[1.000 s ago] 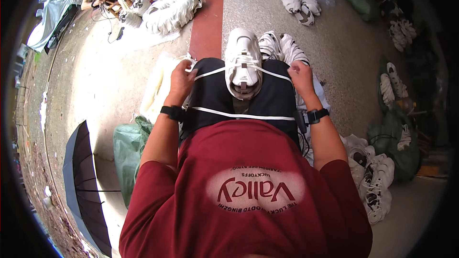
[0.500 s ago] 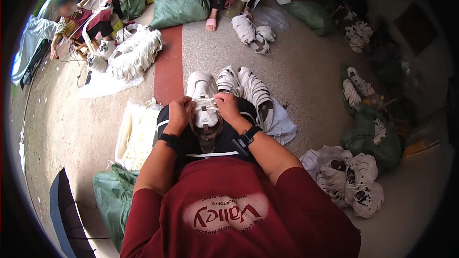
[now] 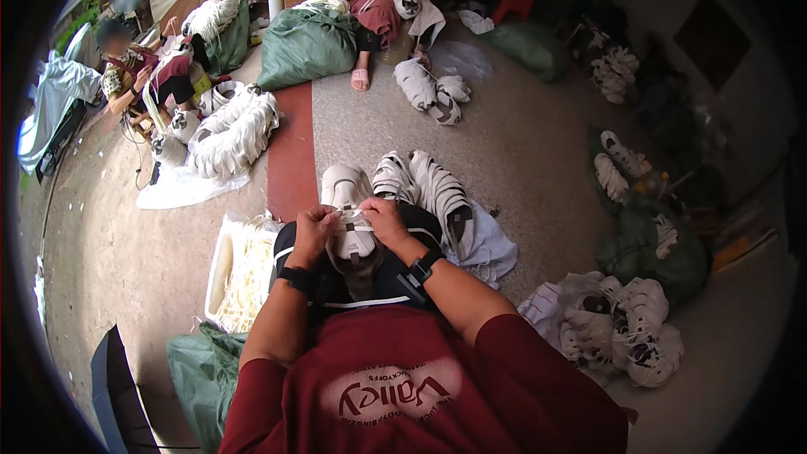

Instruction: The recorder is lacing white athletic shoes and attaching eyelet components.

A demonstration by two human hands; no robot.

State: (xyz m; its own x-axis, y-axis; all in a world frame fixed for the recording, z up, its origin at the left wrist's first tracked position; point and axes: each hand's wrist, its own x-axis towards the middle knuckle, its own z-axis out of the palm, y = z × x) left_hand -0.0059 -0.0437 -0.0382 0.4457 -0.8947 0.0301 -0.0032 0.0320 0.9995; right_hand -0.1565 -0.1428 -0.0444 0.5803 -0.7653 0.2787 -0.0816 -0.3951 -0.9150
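Note:
A white sneaker (image 3: pixel 343 185) with a dark inner lining rests between my thighs, its toe pointing away from me. At its left side my left hand (image 3: pixel 313 231) is closed, thumb and finger pinching the white shoelace (image 3: pixel 351 219). My right hand (image 3: pixel 385 223) reaches over the sneaker's tongue and pinches the lace from the right. The lace crosses the upper between both hands; its exact path through the eyelets is too small to make out. Just beyond my right knee, white sneaker uppers (image 3: pixel 443 189) with dark openings lie in rows on a pale cloth (image 3: pixel 487 244).
Left of my leg stands a white box (image 3: pixel 220 273) of pale laces, near a green sack (image 3: pixel 197 370) and a dark umbrella (image 3: pixel 118 382). Bundled white shoes (image 3: pixel 639 328) lie at the right. Two people sit farther off beside shoe piles (image 3: pixel 235 134) and a large green sack (image 3: pixel 307 50).
My right hand has moved left over the sneaker, closer to my left hand. The view has tilted up, showing more of the people beyond. The seated person at left has raised a hand.

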